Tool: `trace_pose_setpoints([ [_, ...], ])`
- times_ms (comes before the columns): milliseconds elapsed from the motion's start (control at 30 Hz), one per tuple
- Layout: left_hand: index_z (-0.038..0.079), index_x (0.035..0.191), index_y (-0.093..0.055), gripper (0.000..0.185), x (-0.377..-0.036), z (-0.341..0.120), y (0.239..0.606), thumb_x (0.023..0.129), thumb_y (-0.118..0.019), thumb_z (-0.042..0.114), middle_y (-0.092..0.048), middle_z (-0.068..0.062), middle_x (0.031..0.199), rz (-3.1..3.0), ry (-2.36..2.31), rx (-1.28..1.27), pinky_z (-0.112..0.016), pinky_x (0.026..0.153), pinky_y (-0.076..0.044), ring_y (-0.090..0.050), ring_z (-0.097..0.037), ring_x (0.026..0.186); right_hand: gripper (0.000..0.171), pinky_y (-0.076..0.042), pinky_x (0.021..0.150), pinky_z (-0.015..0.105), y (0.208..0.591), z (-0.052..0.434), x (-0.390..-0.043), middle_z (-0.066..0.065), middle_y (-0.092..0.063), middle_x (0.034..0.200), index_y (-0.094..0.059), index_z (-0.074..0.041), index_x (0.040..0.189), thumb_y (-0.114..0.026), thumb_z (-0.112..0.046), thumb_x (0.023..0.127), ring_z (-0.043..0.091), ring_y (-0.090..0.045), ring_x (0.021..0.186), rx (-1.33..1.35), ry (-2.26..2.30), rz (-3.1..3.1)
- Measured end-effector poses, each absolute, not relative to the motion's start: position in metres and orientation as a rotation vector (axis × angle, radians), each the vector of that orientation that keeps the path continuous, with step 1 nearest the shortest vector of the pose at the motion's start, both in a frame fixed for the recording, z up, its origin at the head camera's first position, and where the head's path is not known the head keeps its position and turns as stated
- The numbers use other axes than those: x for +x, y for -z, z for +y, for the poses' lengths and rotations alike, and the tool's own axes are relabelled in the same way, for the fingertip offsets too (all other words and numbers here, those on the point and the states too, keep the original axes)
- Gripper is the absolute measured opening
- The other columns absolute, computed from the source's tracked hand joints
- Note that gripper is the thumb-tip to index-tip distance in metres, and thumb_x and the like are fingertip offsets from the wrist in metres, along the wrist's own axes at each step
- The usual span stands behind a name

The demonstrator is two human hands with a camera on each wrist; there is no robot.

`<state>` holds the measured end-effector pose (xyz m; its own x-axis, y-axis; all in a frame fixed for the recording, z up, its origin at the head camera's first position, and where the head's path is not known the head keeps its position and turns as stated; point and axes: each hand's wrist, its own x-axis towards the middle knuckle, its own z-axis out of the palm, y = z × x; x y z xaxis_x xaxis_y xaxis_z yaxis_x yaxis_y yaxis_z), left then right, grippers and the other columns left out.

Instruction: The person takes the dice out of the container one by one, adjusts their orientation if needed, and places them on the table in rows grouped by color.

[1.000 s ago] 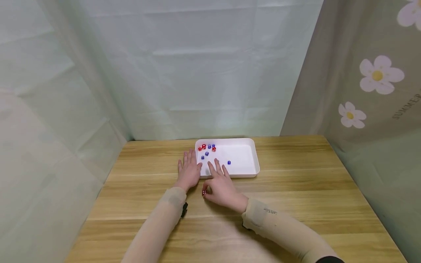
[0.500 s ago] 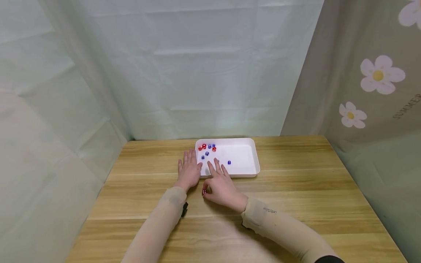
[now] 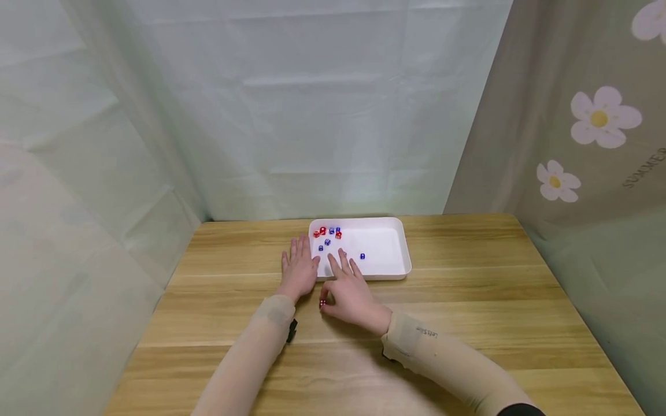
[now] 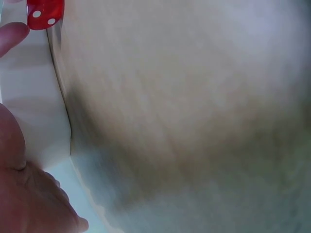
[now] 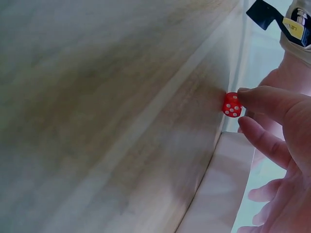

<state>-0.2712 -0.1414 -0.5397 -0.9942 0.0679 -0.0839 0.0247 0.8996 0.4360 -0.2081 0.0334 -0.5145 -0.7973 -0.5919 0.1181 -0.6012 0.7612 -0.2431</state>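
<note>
1. Head view: a shallow white rectangular plastic tray (image 3: 385, 271) sits at the far middle of the pale wooden table (image 3: 468, 323). Small red and blue translucent dice (image 3: 329, 236) are bunched in its far-left corner, and one blue die (image 3: 362, 256) lies apart nearer the middle. The left hand (image 3: 299, 269) lies flat on the wood just beside the tray's left edge, fingers straight and spread, holding nothing; it looks parked there as a steadying rest. The right hand (image 3: 350, 293) lies palm down in front of the tray with its fingers stretched over the near rim. Its thumb meets a single small red die with white pips (image 3: 322, 303), which stands on the table just outside the tray, between the two hands.

2. Left wrist view: this close, blurred shot shows the tray's white wall (image 4: 39, 116) meeting the wood, with the red die (image 4: 44, 12) at the top edge and a fingertip (image 4: 11, 36) just beside it. The left hand's own skin fills the lower left corner; nothing is gripped.

3. Right wrist view: the red die (image 5: 232, 105) rests on the wood by the tray's outer wall (image 5: 221, 189). The tip of the thumb (image 5: 262, 101) touches its side, a light contact rather than a pinch, apparently to keep the die from rolling. The other fingers (image 5: 262, 141) stay loosely extended.
</note>
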Motion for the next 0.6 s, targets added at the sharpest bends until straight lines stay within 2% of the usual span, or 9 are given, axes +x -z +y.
trace_pose_setpoints([
  [600,0.0,0.171,-0.003,0.072,-0.2728,-0.1417,0.5416,0.116,-0.039,0.031,0.0,-0.018,0.179,2.959,-0.706,0.076,-0.065,0.128,0.007,0.011,-0.036,0.164,0.021,-0.016,0.128,0.063,0.5055,0.0379,-0.2063,0.024,-0.029,0.171,-0.082,-0.029,0.096,-0.089,-0.046,0.085,0.05,-0.011,0.16,0.971,-0.453,-2.934],
])
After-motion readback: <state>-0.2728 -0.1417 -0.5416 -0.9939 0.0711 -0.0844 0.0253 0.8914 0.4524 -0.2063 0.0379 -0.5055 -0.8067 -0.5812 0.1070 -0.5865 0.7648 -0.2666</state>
